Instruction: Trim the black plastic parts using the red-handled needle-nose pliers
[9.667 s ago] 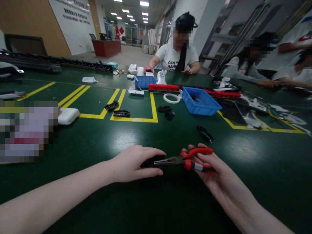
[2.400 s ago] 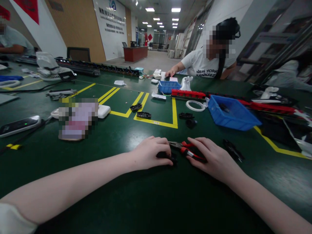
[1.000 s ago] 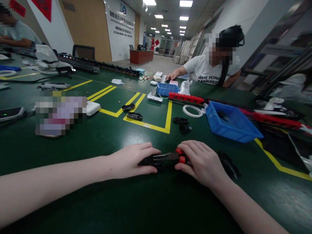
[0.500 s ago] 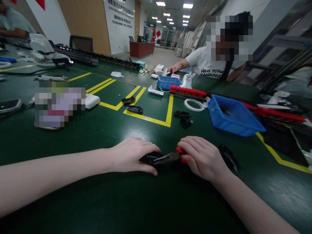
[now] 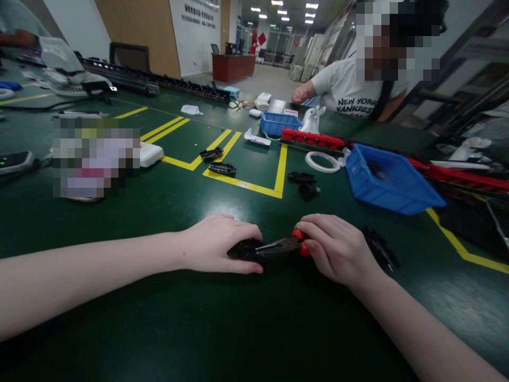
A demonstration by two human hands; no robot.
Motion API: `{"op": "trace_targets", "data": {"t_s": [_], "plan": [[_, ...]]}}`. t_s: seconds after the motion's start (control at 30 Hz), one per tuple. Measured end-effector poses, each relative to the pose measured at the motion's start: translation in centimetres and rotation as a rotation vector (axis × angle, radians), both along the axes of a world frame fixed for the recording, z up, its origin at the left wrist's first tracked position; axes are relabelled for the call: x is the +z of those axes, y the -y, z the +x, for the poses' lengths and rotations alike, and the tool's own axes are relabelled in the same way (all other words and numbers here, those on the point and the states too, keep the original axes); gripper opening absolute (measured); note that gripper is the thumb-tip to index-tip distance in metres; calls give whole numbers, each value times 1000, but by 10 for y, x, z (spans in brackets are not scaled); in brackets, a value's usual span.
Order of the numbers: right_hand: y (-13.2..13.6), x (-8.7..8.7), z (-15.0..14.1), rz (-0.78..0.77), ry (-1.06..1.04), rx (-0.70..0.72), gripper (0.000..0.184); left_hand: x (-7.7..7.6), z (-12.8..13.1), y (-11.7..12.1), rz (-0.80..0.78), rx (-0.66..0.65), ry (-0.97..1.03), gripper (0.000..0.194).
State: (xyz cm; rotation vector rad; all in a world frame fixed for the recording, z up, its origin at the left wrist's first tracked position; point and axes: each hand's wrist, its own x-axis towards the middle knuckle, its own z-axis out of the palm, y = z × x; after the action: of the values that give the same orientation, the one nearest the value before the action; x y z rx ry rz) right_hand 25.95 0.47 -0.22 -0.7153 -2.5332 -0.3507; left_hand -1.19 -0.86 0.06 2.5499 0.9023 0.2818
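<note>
My left hand point(image 5: 225, 244) is closed around a black plastic part point(image 5: 247, 250) just over the green table. Its thumb and fingers lie on either side of the part, and the palm hides much of it. My right hand point(image 5: 338, 249) grips the red handles of long-nose pliers point(image 5: 280, 245). The jaws point left and meet the near end of the black part; whether they pinch it I cannot tell. Right of my right hand lies another black part point(image 5: 380, 248). Beyond my hands are a black plastic piece point(image 5: 302, 177) and a round black piece point(image 5: 308, 191).
A blue bin point(image 5: 393, 183) stands at the right, beside a white tape ring point(image 5: 323, 162) and a long red strip point(image 5: 314, 139). Two black parts lie near yellow tape lines point(image 5: 242, 184). A white box point(image 5: 150, 154) sits left. Across the table sits a person point(image 5: 350, 87).
The camera view has shifted slightly. My hands keep their grips, with the pliers' jaws still at the black part. The person across has drawn their hand back a little.
</note>
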Motion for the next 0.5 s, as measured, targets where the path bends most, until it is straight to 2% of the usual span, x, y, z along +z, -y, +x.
{"op": "trace_targets", "data": {"t_s": [0.5], "plan": [[0, 1, -3, -23, 24, 25, 28, -1, -1, 0, 24, -5, -18, 43]]}}
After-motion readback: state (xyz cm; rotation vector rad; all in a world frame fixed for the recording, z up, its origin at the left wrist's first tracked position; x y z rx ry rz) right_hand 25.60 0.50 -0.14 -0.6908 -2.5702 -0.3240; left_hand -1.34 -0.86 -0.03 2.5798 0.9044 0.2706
